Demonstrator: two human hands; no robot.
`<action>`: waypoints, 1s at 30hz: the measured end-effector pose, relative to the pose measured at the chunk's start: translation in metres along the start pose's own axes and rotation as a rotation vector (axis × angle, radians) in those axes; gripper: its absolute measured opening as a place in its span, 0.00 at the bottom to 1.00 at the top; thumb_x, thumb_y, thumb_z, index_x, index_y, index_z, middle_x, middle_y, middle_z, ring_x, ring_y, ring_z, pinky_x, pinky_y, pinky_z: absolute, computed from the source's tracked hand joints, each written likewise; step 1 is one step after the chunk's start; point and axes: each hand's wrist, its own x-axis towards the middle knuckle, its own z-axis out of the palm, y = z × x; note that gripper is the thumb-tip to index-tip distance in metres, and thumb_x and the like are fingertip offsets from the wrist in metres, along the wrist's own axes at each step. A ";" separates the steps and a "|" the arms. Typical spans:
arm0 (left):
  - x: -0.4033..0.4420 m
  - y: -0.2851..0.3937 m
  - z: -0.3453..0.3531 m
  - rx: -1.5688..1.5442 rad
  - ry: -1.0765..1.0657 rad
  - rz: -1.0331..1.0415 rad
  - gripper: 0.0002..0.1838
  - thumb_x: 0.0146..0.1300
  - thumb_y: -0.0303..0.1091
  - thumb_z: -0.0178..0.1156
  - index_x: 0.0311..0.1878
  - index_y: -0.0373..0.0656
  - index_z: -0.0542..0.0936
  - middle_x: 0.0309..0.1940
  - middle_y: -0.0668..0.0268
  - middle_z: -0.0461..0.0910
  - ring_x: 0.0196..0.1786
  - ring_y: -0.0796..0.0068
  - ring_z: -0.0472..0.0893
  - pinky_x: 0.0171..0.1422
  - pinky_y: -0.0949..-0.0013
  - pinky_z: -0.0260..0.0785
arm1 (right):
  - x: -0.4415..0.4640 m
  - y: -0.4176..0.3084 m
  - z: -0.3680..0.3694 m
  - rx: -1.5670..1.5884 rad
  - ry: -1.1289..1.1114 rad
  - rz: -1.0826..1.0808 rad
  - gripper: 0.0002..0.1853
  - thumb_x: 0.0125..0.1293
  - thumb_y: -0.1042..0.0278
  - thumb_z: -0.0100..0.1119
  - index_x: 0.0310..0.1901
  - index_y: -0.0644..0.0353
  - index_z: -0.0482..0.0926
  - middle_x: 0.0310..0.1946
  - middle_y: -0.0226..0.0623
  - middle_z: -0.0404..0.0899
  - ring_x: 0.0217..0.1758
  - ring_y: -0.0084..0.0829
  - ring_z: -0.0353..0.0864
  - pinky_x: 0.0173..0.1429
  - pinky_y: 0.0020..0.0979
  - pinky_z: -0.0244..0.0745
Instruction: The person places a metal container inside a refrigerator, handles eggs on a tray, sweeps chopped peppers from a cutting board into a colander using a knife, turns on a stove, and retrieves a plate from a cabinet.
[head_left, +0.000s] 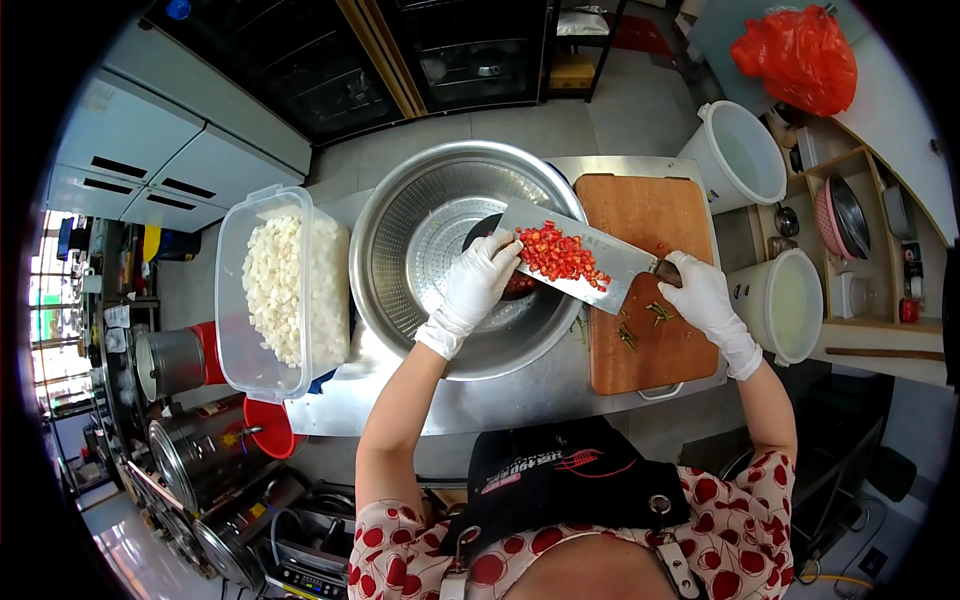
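My right hand (690, 290), in a white glove, is wrapped round the handle of a wide cleaver (622, 262). Its flat blade reaches left over the rim of a large metal basin (385, 300) and carries chopped red chili (560, 255). Against the blade's left end rests my gloved left hand (485, 270), fingers close together at the chili's edge; what they grip, if anything, is hidden. Below the blade, a dark bowl with red pieces shows partly inside the basin. A wooden cutting board (635, 350) lies under the cleaver's handle side, with green stem bits (627, 337) on it.
A clear plastic tub (230, 300) of diced white pieces (275, 280) stands left of the basin on the metal table (450, 410). White buckets (745, 150) (785, 305) stand beyond the board's right side. A red bag (800, 60) is at the upper right.
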 end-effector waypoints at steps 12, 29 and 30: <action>-0.009 -0.015 -0.003 -0.094 0.028 -0.044 0.11 0.55 0.28 0.62 0.43 0.41 0.81 0.44 0.63 0.78 0.42 0.61 0.79 0.46 0.66 0.74 | -0.006 0.010 -0.007 0.031 0.033 0.027 0.18 0.53 0.63 0.63 0.44 0.61 0.76 0.34 0.47 0.81 0.38 0.46 0.81 0.43 0.41 0.74; 0.018 -0.006 -0.016 -0.044 -0.016 -0.004 0.16 0.57 0.28 0.60 0.51 0.45 0.79 0.46 0.63 0.75 0.44 0.64 0.80 0.44 0.67 0.74 | -0.012 0.013 -0.010 0.053 0.046 -0.035 0.15 0.52 0.64 0.63 0.40 0.61 0.76 0.32 0.47 0.80 0.37 0.46 0.81 0.42 0.40 0.75; 0.018 -0.005 -0.015 -0.061 -0.061 -0.036 0.16 0.57 0.28 0.60 0.50 0.45 0.79 0.46 0.63 0.75 0.43 0.64 0.80 0.44 0.67 0.74 | -0.012 0.013 -0.009 0.039 0.048 -0.049 0.15 0.52 0.64 0.63 0.40 0.61 0.76 0.33 0.47 0.80 0.37 0.46 0.81 0.42 0.40 0.75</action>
